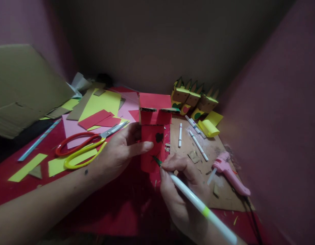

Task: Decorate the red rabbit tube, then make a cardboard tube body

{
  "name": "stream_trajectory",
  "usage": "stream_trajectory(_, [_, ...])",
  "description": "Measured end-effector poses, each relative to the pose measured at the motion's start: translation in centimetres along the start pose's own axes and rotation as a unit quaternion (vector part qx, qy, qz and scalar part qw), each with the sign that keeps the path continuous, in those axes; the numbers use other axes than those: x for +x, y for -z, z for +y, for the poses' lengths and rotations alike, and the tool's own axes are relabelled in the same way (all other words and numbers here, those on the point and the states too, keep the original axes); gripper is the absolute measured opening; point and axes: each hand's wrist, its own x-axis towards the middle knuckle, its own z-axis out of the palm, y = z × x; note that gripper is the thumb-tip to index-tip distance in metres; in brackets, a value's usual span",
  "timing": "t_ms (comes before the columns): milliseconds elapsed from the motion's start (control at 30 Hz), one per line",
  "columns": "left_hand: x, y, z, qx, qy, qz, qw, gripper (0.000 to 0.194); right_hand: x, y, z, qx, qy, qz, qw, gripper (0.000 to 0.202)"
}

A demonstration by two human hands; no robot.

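My left hand (130,144) is closed on a red paper-covered cardboard figure (152,146), its thumb lying across the front. The figure has a box-like top with two cut cardboard pieces jutting from it and a dark heart-like mark below. Pinched in my right hand (184,190) is a white marker (193,197) with a yellow-green band and a green tip. That tip meets the lower front of the red figure, at a dark mark. Red-and-yellow-handled scissors (83,146) lie beside my left wrist.
Several yellow and brown cardboard figures (195,97) stand at the back right. A pink glue gun (230,173) and capped markers (180,135) rest on a cardboard sheet (170,136). Coloured paper scraps (101,105) and a blue-striped stick (40,140) lie left, near a large cardboard box (27,85).
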Motion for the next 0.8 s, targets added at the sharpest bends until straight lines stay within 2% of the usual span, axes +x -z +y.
stream_trajectory(167, [0.1, -0.1, 0.1, -0.004, 0.004, 0.003, 1.000, 0.040, 0.3, 0.3, 0.1, -0.005, -0.029, 0.030, 0.999, 0.017])
stream_trajectory(300, [0.2, -0.3, 0.2, -0.021, -0.006, 0.001, 1.000, 0.041, 0.5, 0.9, -0.2, 0.025, -0.109, 0.032, 0.993, 0.010])
stream_trajectory(433, [0.2, -0.3, 0.2, -0.049, -0.011, -0.027, 0.998, 0.038, 0.6, 1.1, -0.4, 0.059, -0.180, 0.040, 0.981, 0.007])
stream_trajectory(800, [0.2, -0.5, 0.3, -0.047, -0.009, -0.015, 0.999, 0.040, 0.7, 0.9, -0.5, 0.056, -0.196, 0.053, 0.978, 0.006])
